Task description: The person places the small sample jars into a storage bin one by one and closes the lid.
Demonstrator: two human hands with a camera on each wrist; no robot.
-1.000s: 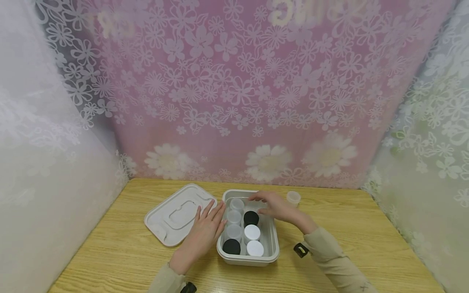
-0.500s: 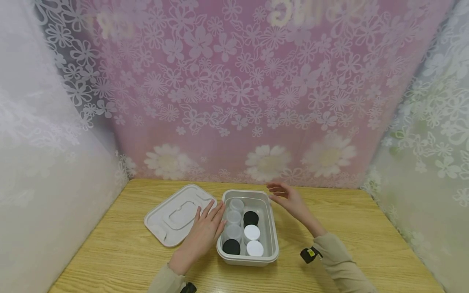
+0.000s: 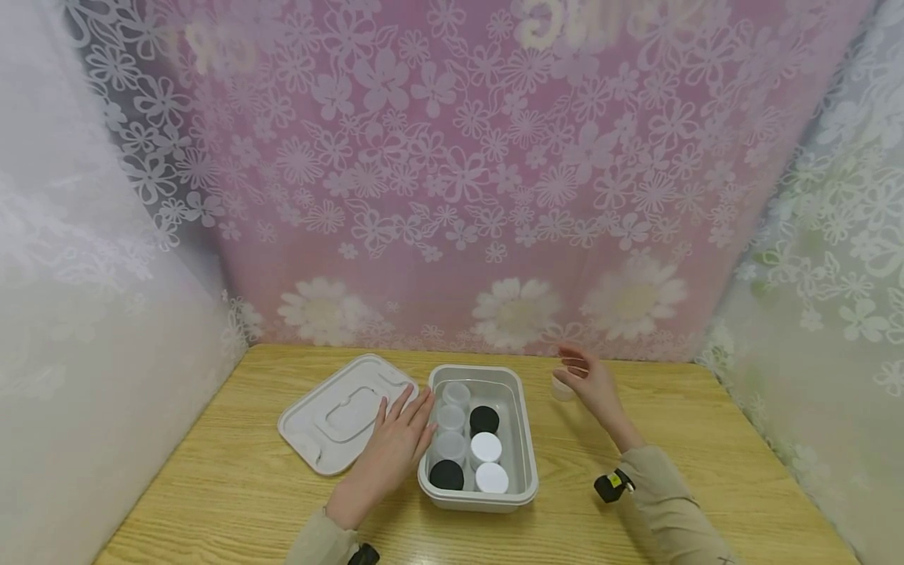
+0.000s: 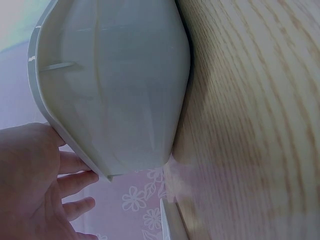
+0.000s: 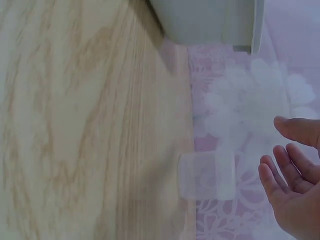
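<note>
A pale grey plastic box [image 3: 483, 507] stands mid-table with two rows of round jars in it. Three clear-lidded jars [image 3: 452, 418] and a black-lidded jar [image 3: 446, 475] form the left row. On the right are another black-lidded jar [image 3: 483, 421] and two white-lidded jars [image 3: 491, 478]. My left hand [image 3: 397, 441] rests at the box's left rim, its fingertips touching the rim in the left wrist view. To the right of the box, my right hand [image 3: 595, 390] hovers by a small clear jar [image 5: 206, 176] on the table, fingers loosely bent and apart from it.
The box's lid [image 3: 346, 416] lies flat at the left, partly behind my left hand. A wooden table [image 3: 212, 486] carries everything. Behind it hangs a pink flowered curtain [image 3: 452, 196], with pale curtains at both sides.
My right hand has moved out of the box and rightward over its rim to the lone clear jar. The left hand has stayed at the left rim.
</note>
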